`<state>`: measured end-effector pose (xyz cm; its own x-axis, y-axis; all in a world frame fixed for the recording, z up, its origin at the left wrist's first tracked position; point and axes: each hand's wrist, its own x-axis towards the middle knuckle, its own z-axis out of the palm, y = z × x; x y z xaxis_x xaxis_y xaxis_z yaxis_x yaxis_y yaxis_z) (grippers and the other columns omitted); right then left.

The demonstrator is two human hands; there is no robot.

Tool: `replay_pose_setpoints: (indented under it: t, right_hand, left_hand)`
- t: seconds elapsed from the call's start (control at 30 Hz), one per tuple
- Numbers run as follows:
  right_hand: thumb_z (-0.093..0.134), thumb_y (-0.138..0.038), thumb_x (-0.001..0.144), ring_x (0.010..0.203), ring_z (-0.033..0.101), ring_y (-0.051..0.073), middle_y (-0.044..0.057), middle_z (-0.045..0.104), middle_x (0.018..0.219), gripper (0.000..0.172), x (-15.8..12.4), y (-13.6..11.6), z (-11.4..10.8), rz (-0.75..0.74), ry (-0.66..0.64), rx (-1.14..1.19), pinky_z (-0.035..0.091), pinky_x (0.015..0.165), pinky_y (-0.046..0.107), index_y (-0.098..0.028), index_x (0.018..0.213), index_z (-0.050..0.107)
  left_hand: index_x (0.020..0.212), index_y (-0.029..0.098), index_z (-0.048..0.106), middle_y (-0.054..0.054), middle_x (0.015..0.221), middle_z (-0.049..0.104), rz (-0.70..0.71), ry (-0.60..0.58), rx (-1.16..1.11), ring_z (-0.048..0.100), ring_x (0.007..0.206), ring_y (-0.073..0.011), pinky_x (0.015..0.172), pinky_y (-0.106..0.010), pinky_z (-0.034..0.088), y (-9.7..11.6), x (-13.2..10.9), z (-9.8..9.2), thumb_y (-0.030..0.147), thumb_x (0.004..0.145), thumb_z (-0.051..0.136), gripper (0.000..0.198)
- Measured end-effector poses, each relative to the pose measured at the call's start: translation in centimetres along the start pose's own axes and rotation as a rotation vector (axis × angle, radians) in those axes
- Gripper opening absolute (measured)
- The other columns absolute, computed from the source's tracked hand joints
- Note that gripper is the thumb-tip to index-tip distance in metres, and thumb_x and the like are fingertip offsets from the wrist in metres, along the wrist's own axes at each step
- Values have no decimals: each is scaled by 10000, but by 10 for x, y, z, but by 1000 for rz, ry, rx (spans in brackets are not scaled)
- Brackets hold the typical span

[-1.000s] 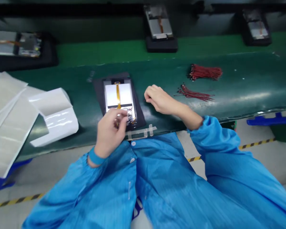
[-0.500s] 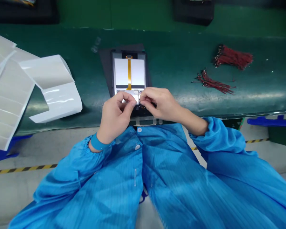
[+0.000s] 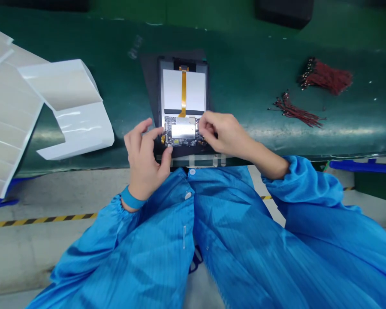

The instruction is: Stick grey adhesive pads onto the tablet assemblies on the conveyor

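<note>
A dark tablet-sized frame (image 3: 183, 103) lies on a black mat (image 3: 151, 86), holding a white panel (image 3: 173, 91) with an amber flex cable (image 3: 183, 92) running down it. Below sits a circuit board (image 3: 180, 132) with a silver metal shield (image 3: 183, 127). My left hand (image 3: 144, 156) is open, fingers spread, beside the board's lower left corner. My right hand (image 3: 223, 134) is curled, its fingertips at the board's right edge. Whether those fingers pinch something small is hidden. A blue wrist strap (image 3: 131, 198) circles my left wrist.
The frame rests on a sloped dark green bench (image 3: 251, 64). Two bundles of red wires (image 3: 324, 76) lie to the right, and white sheets (image 3: 73, 107) lie to the left. Tape strips (image 3: 193, 161) cross the bench's near edge. A blue bar (image 3: 363, 165) stands at right.
My hands have parted from their pinch over the board, and the left has opened and moved left. A white piece over the board no longer covers the silver shield. The view has shifted slightly.
</note>
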<state>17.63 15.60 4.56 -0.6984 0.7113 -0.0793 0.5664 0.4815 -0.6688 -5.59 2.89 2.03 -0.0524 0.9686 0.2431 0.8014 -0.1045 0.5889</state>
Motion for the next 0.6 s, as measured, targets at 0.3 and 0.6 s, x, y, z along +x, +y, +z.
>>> replay_pose_setpoints:
  t: [0.3,0.6]
  right_hand:
    - [356,-320,1114,1244,532,295,129,582,1207,195,30,20,-6,167,211,-126,477,1003,450,-241,1133,534]
    - [489,-190,993,714,537,187,53,650,858,46,-11,-56,-12,64,-374,21,367,666,329,-222,960,495]
  left_hand:
    - [1675,210,277,-135,1761,275,-243,-181,-73,284,1626,-354,1292,-540,366,-27,92,16,460,1028,639,782]
    - [1564,127,497,-63,1583,529,-228,-402,258,404,1531,-322,1268,-550,318,-20,207,2,465,1128,316,581]
